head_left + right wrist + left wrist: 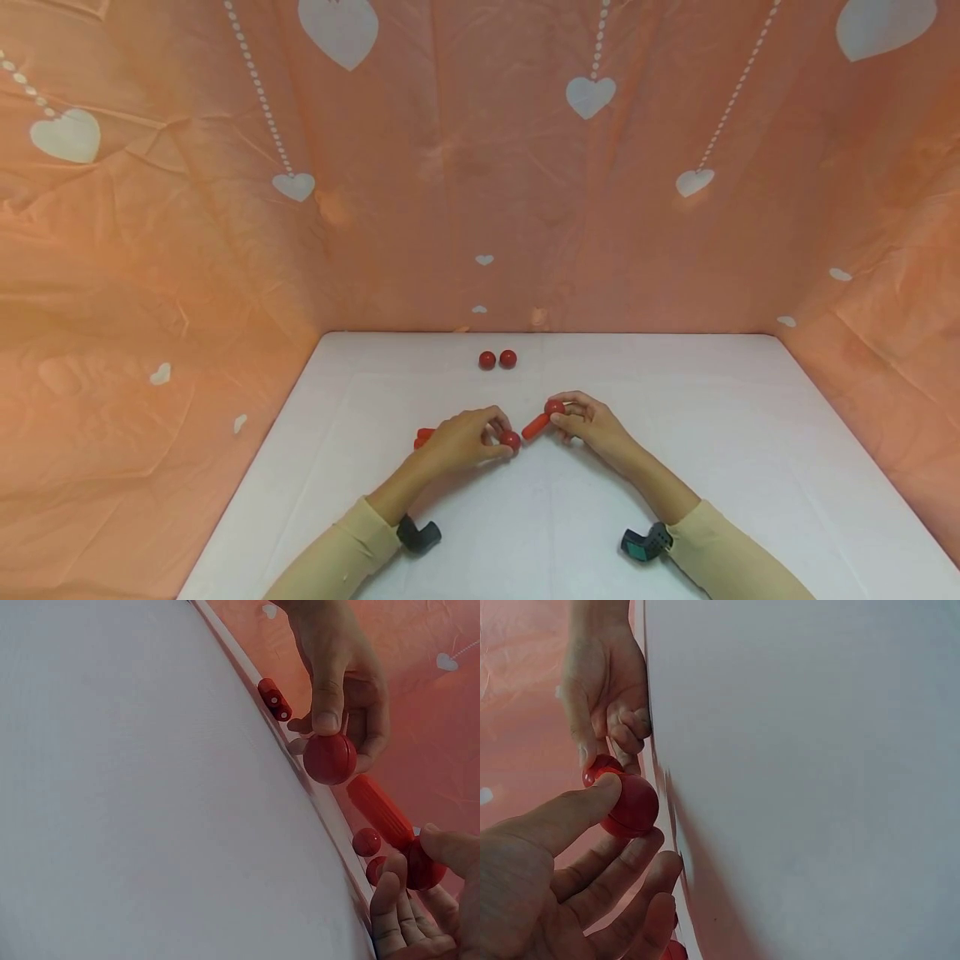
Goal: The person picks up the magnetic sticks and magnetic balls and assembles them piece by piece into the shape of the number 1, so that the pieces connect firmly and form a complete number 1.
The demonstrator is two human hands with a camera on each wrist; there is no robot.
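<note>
My left hand (459,442) pinches a glossy red ball (510,440) between thumb and fingers; a seam line runs round it in the right wrist view. Opposite, my right hand (597,427) grips a second red ball (425,864), from which a ridged red handle (381,810) sticks out toward the left hand's ball. In the head view, a small gap separates the handle's free end from that ball. Both hands are over the middle of the table. Behind the left hand lie two red handles (423,437), partly hidden by it; the right wrist view shows light round spots on their ends.
Two more red balls (498,359) sit side by side near the back edge of the white table (750,467). Orange cloth (525,183) with pale hearts hangs behind and at both sides. Each wrist wears a dark device (420,536).
</note>
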